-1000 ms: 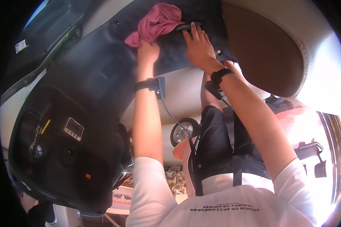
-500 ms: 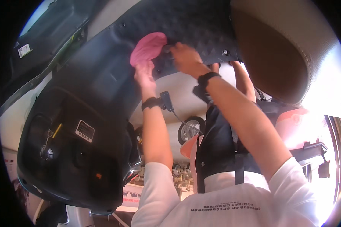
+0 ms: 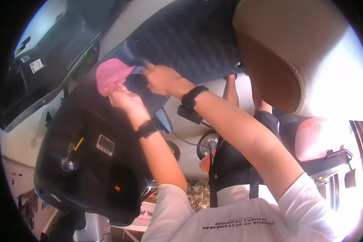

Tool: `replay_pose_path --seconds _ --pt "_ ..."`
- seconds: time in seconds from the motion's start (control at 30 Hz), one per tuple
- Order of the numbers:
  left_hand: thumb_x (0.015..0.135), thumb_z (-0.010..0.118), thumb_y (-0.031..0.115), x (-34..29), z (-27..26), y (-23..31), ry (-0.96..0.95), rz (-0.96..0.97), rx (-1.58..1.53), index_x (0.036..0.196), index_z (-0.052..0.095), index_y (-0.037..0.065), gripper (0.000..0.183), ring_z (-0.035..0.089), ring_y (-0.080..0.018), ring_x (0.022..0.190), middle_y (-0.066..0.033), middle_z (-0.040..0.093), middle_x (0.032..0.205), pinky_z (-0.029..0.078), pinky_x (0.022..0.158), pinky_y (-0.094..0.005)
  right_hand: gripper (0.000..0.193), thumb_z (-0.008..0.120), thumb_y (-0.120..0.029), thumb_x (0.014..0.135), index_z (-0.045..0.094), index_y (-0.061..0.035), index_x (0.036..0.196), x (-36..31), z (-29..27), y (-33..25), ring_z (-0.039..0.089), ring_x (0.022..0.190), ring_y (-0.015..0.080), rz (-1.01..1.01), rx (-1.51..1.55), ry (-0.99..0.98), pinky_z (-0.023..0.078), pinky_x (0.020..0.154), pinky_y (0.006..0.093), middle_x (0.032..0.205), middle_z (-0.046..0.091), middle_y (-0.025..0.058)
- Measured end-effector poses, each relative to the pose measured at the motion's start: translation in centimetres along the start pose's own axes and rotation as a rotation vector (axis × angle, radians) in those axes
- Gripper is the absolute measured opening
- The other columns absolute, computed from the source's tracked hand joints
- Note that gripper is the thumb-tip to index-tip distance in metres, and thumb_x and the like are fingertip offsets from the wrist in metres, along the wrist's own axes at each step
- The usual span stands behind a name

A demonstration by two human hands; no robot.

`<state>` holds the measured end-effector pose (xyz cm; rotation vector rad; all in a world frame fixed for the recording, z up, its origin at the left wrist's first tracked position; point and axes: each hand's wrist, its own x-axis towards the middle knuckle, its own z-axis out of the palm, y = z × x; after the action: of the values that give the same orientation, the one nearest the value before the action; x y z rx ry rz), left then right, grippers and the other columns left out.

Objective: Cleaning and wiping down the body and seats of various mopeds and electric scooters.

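Observation:
A rounded, soft pink cloth piece [image 3: 111, 72] is held up by my left hand [image 3: 125, 97], its fingers closed on the lower edge. My right hand [image 3: 163, 79] pinches a small grey-blue piece [image 3: 138, 69] that meets the pink cloth's right side; whether the two are joined, I cannot tell. Both hands are over the dark ribbed footboard [image 3: 181, 44] of a scooter, near where it meets the black front panel [image 3: 92, 177]. Each wrist wears a black strap with a small box on it.
A key [image 3: 68, 161] with a yellow tag sits in the front panel beside a small display label [image 3: 105, 145]. The beige and brown seat [image 3: 302, 52] rises at the right. Another dark scooter [image 3: 52, 60] stands at the left. A cable hangs from the left wrist box [image 3: 163, 121].
Both hands and the pink cloth have moved left and nearer to me, from the footboard's middle toward the front panel. The view has shifted slightly.

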<state>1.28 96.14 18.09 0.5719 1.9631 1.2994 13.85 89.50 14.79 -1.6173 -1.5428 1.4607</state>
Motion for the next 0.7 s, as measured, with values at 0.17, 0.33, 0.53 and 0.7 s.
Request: replay_pose_path --seconds 0.17,0.33,0.53,0.7 --pt "0.091 0.048 0.002 2.8 3.5 -7.0 -0.061 -0.212 0.102 0.122 0.053 -0.009 0.033 0.058 -0.0223 0.1 -0.0132 0.058 0.114 0.048 0.091 -0.0354 0.038 0.059 -0.013 0.08 0.059 0.0008 0.115 -3.0 -0.3 4.6 0.063 0.101 0.0387 0.153 -0.067 -0.089 0.052 0.088 0.0465 0.118 0.056 0.021" --pt "0.089 0.054 0.011 2.9 3.6 -7.4 -0.223 0.105 0.398 0.134 0.044 -0.01 0.051 0.056 -0.0313 0.117 -0.0211 0.054 0.129 0.046 0.098 -0.0366 0.04 0.057 -0.009 0.08 0.057 -0.0029 0.119 -4.7 -0.8 6.5 0.06 0.105 0.0379 0.278 -0.116 -0.145 0.05 0.087 0.0491 0.116 0.055 0.0187" --pt "0.088 0.056 0.026 2.3 2.3 -2.1 -0.2 0.695 1.202 0.142 0.029 -0.014 0.072 0.043 -0.0478 0.125 -0.0347 0.049 0.127 0.035 0.107 -0.0472 0.035 0.058 -0.01 0.077 0.059 -0.0021 0.112 -2.6 -0.5 3.1 0.059 0.101 0.0375 0.014 0.037 0.011 0.049 0.086 0.0465 0.112 0.056 0.017" --pt "0.089 0.052 0.04 3.6 1.9 0.8 -0.389 0.59 1.868 0.137 0.043 -0.008 0.069 0.039 -0.0409 0.131 -0.0313 0.044 0.135 0.035 0.106 -0.0464 0.028 0.059 -0.011 0.079 0.061 -0.0019 0.106 -1.1 -0.5 2.5 0.06 0.099 0.0372 -0.021 0.041 0.115 0.05 0.086 0.0462 0.106 0.061 0.0177"
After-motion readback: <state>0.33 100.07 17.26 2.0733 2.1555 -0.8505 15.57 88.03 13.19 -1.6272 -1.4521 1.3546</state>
